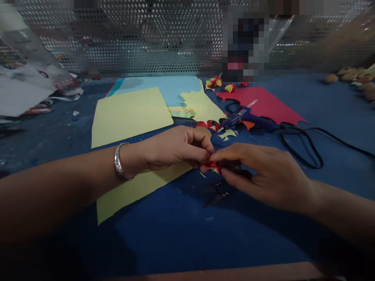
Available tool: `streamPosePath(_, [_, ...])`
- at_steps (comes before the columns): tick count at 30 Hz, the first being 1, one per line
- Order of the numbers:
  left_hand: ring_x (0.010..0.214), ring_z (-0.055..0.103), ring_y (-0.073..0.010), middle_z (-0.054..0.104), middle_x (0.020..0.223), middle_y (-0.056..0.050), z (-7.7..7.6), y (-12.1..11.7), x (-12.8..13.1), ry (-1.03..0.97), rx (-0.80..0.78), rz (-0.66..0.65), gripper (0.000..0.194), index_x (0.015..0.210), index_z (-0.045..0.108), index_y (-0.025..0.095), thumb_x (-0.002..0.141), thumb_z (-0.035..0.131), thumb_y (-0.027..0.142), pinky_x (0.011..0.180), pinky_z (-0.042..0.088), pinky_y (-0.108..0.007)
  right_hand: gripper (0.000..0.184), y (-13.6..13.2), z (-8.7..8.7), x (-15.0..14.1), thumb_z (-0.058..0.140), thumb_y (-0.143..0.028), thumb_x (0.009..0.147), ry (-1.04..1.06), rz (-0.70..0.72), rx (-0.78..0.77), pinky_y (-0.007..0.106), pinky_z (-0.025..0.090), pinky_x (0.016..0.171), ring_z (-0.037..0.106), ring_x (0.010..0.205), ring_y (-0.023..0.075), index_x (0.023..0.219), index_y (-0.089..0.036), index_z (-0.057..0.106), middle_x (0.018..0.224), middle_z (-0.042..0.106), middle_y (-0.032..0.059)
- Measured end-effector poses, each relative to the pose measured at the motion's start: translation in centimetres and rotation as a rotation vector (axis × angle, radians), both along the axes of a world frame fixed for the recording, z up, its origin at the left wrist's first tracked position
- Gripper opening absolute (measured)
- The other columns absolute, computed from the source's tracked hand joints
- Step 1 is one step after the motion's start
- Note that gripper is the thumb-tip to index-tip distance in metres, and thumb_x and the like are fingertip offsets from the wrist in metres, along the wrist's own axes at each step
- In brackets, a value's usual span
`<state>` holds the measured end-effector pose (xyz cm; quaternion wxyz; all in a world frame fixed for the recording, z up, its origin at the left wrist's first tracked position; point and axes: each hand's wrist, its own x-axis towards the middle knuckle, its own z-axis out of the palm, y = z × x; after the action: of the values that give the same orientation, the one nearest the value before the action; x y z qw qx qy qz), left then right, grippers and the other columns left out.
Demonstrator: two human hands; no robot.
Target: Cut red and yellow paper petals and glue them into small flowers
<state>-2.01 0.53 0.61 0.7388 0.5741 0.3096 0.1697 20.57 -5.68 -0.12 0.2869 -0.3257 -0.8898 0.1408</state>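
Observation:
My left hand (186, 146), with a silver bangle on the wrist, is closed, its fingertips pinching a small red paper piece (213, 165). From the other side my right hand (265, 173) grips the same piece between thumb and fingers. A pale edge shows on it, but the fingers hide most of its shape. Beneath my right hand lie dark snips (216, 192), their blades pointing left and their handles partly covered. A yellow paper sheet (140, 192) lies under my left forearm. Just beyond the hands are red paper scraps (209, 125) and cream offcuts (228, 134).
A blue glue gun (243, 116) rests on the right, its black cord (301, 156) looping across the blue table. Behind it are a red sheet (263, 101) and small red-yellow paper pieces (215, 82). Yellow (131, 113) and light blue paper (175, 86) lie at left. A perforated metal panel (131, 39) stands behind.

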Motion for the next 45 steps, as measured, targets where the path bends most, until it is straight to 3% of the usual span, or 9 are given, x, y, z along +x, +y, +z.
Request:
streamPosePath(3, [0.067,0.072,-0.0088,0.075,0.073,0.0,0.0,0.1,-0.2,0.0,-0.017,-0.01,0.008,0.08,0.073,0.014,0.079,0.079,0.01,0.07,0.057,-0.02,0.021,0.0,0.0,0.0,0.057,-0.02,0.1,-0.004,0.024,-0.028,0.032,0.064,0.074,0.078,0.081,0.0191,0.112,-0.028,0.072,0.098,0.082,0.0022])
streamPosePath(9, [0.068,0.069,-0.0095,0.075,0.078,-0.002,-0.1,0.0,-0.2,0.019,0.097,0.031,0.027,0.083,0.071,0.014,0.085,0.086,0.036,0.071,0.057,-0.023,0.017,0.2,0.3,0.1,0.06,-0.02,0.098,0.002,-0.025,-0.013,0.03,0.063,0.072,0.077,0.079,0.0185,0.108,-0.026,0.073,0.096,0.082,0.0026])
streamPosePath(12, [0.074,0.07,-0.0125,0.075,0.084,-0.004,-0.2,-0.5,0.0,0.036,0.307,0.183,0.026,0.094,0.069,0.015,0.091,0.079,0.039,0.071,0.057,-0.026,0.016,0.3,0.4,0.3,0.062,-0.02,0.097,0.044,-0.104,-0.022,0.03,0.062,0.067,0.074,0.07,0.0168,0.106,-0.026,0.074,0.093,0.08,0.0013])
streamPosePath(16, [0.085,0.069,-0.0155,0.074,0.097,-0.006,-0.2,-1.6,-0.1,0.028,0.726,0.401,0.019,0.099,0.067,0.018,0.095,0.075,0.035,0.073,0.056,-0.028,0.014,0.3,0.4,0.5,0.064,-0.022,0.097,0.097,-0.191,-0.021,0.032,0.062,0.07,0.076,0.076,0.0192,0.106,-0.028,0.074,0.097,0.081,0.0013])
streamPosePath(21, [0.082,0.067,-0.016,0.072,0.099,-0.007,0.0,-2.7,-0.4,0.063,1.04,0.357,0.007,0.096,0.07,0.02,0.098,0.07,0.027,0.074,0.058,-0.031,0.013,0.3,0.4,0.6,0.067,-0.023,0.097,0.16,-0.277,-0.012,0.034,0.063,0.073,0.078,0.08,0.0213,0.105,-0.029,0.075,0.097,0.081,0.0017])
streamPosePath(25, [0.086,0.069,-0.0179,0.073,0.097,-0.007,-0.3,-2.7,-0.5,0.088,1.212,0.327,0.006,0.1,0.072,0.021,0.097,0.067,0.019,0.077,0.06,-0.033,0.014,0.4,0.1,0.8,0.068,-0.019,0.096,0.164,-0.26,0.062,0.03,0.064,0.072,0.078,0.078,0.0185,0.106,-0.027,0.074,0.098,0.082,0.001])
streamPosePath(28, [0.084,0.07,-0.0174,0.074,0.095,-0.005,-0.5,-2.6,-0.4,0.092,1.271,0.337,0.012,0.102,0.071,0.02,0.094,0.066,0.013,0.075,0.06,-0.034,0.014,0.5,-0.1,0.9,0.068,-0.017,0.097,0.153,-0.244,0.128,0.027,0.065,0.072,0.078,0.079,0.0168,0.107,-0.025,0.073,0.098,0.082,0.0005])
streamPosePath(36, [0.081,0.073,-0.014,0.075,0.094,-0.003,-0.3,-2.8,-0.3,0.078,1.236,0.344,0.013,0.103,0.069,0.019,0.094,0.064,0.012,0.073,0.061,-0.028,0.015,0.6,-0.2,0.8,0.069,-0.016,0.096,0.157,-0.246,0.144,0.025,0.065,0.071,0.078,0.077,0.015,0.107,-0.025,0.073,0.097,0.082,-0.0007])
streamPosePath(45, [0.091,0.074,-0.0194,0.078,0.102,-0.007,-0.8,-2.7,-0.4,0.091,1.308,0.333,0.017,0.107,0.071,0.021,0.094,0.063,0.011,0.079,0.061,-0.036,0.018,0.8,-0.2,1.0,0.069,-0.016,0.094,0.176,-0.235,0.109,0.025,0.065,0.07,0.078,0.076,0.0152,0.108,-0.025,0.074,0.1,0.083,0.0003])
